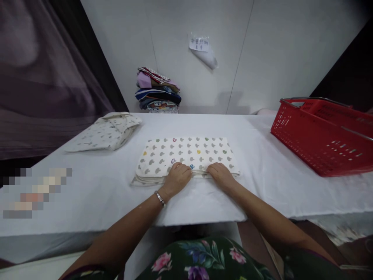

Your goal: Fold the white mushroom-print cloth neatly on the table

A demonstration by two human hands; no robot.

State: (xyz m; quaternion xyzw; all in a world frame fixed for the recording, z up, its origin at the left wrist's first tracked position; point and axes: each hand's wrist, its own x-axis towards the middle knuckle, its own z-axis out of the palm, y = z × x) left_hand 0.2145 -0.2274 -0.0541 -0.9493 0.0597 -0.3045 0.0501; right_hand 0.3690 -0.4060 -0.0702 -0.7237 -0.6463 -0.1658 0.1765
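A white cloth [186, 149] printed with grey mushroom shapes and a few coloured ones lies folded into a flat rectangle in the middle of the table. Several layers show along its near edge. My left hand [178, 179] is closed on that edge, a little left of its middle, with the fingers curled over the top layer. To the right, my right hand [220, 175] grips the same edge in a like way. Both thumbs are largely hidden. Around my left wrist is a metal bracelet [160, 198].
Another patterned white cloth [109, 132] lies loosely folded at the table's left. A stack of folded fabrics [159, 91] stands at the back, near the wall. On the right sits a red plastic basket [323, 136]. The white-covered table [204, 206] has its front edge close to me.
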